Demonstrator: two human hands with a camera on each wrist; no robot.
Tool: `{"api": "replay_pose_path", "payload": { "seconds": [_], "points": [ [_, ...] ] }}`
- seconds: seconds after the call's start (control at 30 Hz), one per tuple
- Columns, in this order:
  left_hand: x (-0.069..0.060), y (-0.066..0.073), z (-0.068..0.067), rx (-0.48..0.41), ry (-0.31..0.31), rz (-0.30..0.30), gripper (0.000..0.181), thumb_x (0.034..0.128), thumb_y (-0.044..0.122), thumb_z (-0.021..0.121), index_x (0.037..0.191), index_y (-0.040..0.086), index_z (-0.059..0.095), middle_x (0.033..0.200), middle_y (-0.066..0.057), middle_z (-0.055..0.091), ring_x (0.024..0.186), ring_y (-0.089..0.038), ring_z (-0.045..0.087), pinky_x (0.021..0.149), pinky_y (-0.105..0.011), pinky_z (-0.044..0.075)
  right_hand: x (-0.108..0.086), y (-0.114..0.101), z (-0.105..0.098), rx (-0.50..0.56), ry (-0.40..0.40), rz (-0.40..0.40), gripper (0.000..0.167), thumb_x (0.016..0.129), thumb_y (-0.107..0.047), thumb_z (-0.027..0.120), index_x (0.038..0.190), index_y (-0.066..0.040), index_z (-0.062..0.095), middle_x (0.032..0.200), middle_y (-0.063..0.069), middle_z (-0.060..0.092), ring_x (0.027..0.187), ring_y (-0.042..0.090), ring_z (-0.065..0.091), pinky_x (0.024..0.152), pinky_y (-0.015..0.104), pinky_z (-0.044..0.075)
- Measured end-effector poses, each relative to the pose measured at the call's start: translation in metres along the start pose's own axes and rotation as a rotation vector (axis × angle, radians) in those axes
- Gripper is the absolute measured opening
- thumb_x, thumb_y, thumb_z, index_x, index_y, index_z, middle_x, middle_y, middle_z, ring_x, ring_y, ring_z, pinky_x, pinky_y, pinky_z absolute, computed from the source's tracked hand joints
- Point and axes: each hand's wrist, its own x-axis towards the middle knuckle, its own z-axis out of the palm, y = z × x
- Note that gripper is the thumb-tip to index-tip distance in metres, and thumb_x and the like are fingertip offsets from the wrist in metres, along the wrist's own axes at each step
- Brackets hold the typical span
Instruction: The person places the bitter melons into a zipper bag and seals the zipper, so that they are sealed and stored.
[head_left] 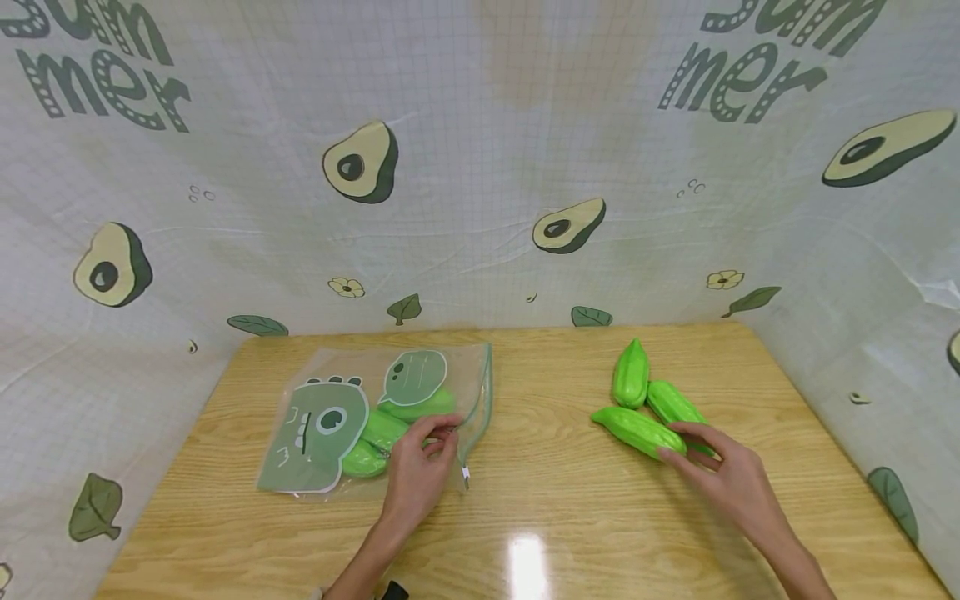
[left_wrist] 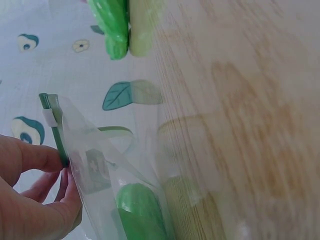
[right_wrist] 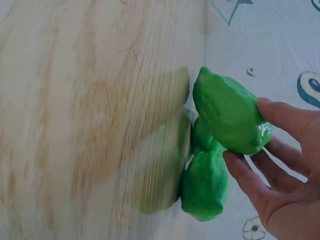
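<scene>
Held gourd: green, ribbed gourd at the right side of the wooden table; its pointed tip is directed left, toward the bag. The opposite end is in the grip.
Right hand: the right hand pinches the held gourd at its blunt end, thumb on one side and fingers on the other, as the right wrist view confirms.
Adjacent gourds: two similar units rest just behind the held one. The rear gourd points away from the person; the angled gourd is partly hidden by the held unit. Contact with the held unit: cannot be told.
Bag: clear zip bag, lying flat on the left half of the table, well apart from the loose gourds. Front carries a green one-eyed monster print and a speech bubble.
Bag contents: several bagged gourds, exact count obscured by the print and the hand.
Left hand: the left hand pinches the mouth edge at the green zip strip, thumb against fingers.
Slider: white slider, at the near end of the strip.
Backdrop: pale cloth behind and beside the table, with avocado prints and leaf prints.
</scene>
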Motion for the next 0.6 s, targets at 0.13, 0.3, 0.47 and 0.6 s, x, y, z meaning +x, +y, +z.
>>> {"api": "replay_pose_path", "payload": {
  "seconds": [0.13,0.3,0.47,0.6],
  "points": [
    [0.0,-0.0002,0.0002,-0.001,0.001,0.003,0.021,0.0898,-0.01,0.069,0.104,0.002,0.076,0.102,-0.006,0.072,0.092,-0.019,0.067,0.081,-0.026,0.061,0.0008,-0.0008,0.0012,0.013,0.019,-0.021,0.035,0.086,-0.011,0.085,0.117,-0.002,0.072,0.116,0.021,0.071,0.094,-0.013,0.06,0.072,0.01,0.055],
    [0.0003,-0.0007,0.0003,-0.005,0.001,0.003,0.021,0.09,-0.01,0.068,0.105,0.003,0.076,0.103,-0.006,0.072,0.092,-0.019,0.066,0.081,-0.027,0.061,0.0023,-0.0026,0.0016,0.018,0.024,-0.004,0.035,0.087,-0.015,0.084,0.119,-0.006,0.073,0.116,0.021,0.072,0.093,-0.011,0.062,0.071,0.009,0.054],
    [0.0003,-0.0007,0.0,-0.008,0.003,0.005,0.021,0.0899,-0.01,0.068,0.105,0.003,0.076,0.103,-0.005,0.072,0.092,-0.019,0.066,0.081,-0.027,0.061,0.0051,-0.0043,0.0035,0.033,0.023,0.012,0.036,0.088,-0.016,0.083,0.121,-0.006,0.073,0.117,0.02,0.072,0.096,-0.011,0.062,0.072,0.009,0.055],
    [0.0004,-0.0004,0.0,-0.007,0.002,0.005,0.021,0.0899,-0.01,0.068,0.105,0.003,0.076,0.102,-0.006,0.072,0.092,-0.019,0.067,0.081,-0.026,0.061,0.0074,-0.0059,0.0055,0.06,0.024,0.012,0.036,0.089,-0.015,0.083,0.121,-0.006,0.072,0.117,0.02,0.072,0.098,-0.012,0.061,0.074,0.011,0.055]
  ]
}}
